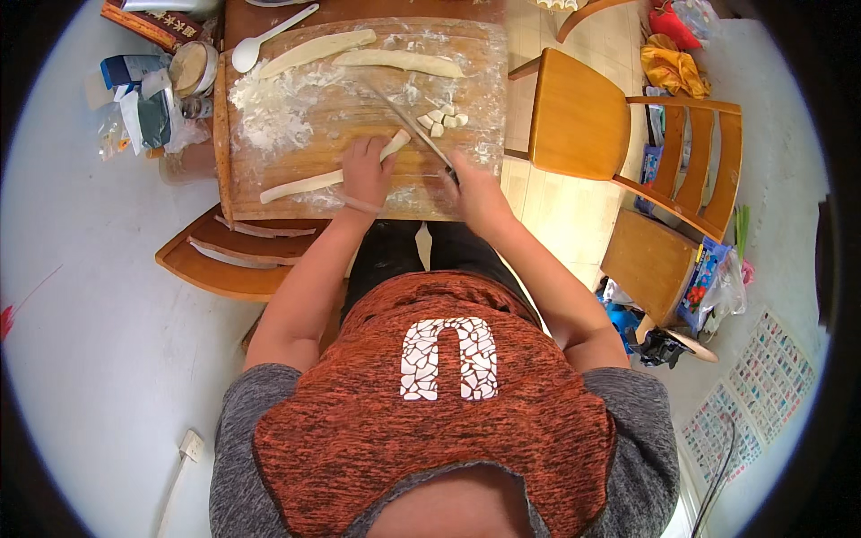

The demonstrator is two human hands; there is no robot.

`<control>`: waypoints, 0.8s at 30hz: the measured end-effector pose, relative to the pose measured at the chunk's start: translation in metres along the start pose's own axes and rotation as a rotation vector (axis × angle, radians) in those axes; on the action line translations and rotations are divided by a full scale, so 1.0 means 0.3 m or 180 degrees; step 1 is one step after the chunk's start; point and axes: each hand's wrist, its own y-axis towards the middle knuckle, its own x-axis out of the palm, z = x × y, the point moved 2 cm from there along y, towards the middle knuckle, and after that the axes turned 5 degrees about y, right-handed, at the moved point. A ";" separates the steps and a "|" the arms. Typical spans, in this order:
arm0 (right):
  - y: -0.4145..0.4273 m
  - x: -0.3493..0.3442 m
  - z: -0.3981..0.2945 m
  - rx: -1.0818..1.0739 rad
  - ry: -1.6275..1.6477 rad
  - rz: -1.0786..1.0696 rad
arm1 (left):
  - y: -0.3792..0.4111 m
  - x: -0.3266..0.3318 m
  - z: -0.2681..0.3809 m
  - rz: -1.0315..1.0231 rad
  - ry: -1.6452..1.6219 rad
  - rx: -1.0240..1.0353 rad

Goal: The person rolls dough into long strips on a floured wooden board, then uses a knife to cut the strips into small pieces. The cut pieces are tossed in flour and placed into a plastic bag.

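Observation:
My left hand rests on a long dough rope, fingers curled over it near its right end. In my right hand is the handle of a knife, whose blade slants up and to the left, just right of the rope's cut end. Several small cut dough pieces lie to the right of the blade. Farther back on the floured wooden board are two thicker dough strips, one at the left and one at the right. Loose white flour is heaped at the board's left.
A white spoon lies at the board's back left corner. Past the left edge stand a jar and several packets. One wooden chair is at the right, another at the near left.

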 end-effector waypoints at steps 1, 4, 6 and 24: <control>-0.015 0.004 -0.006 -0.0019 -0.0106 -0.0144 | 0.005 0.008 0.006 0.0006 0.0040 -0.0070; -0.046 0.016 -0.015 -0.0034 -0.0404 -0.0272 | 0.013 0.019 0.023 0.0065 0.0137 -0.0017; -0.054 0.024 -0.017 -0.0013 -0.0469 -0.0299 | 0.012 0.010 0.028 0.0265 0.0156 0.0191; -0.058 0.121 -0.034 0.0157 -0.0993 -0.0198 | 0.028 0.022 -0.016 -0.0284 -0.0269 0.0230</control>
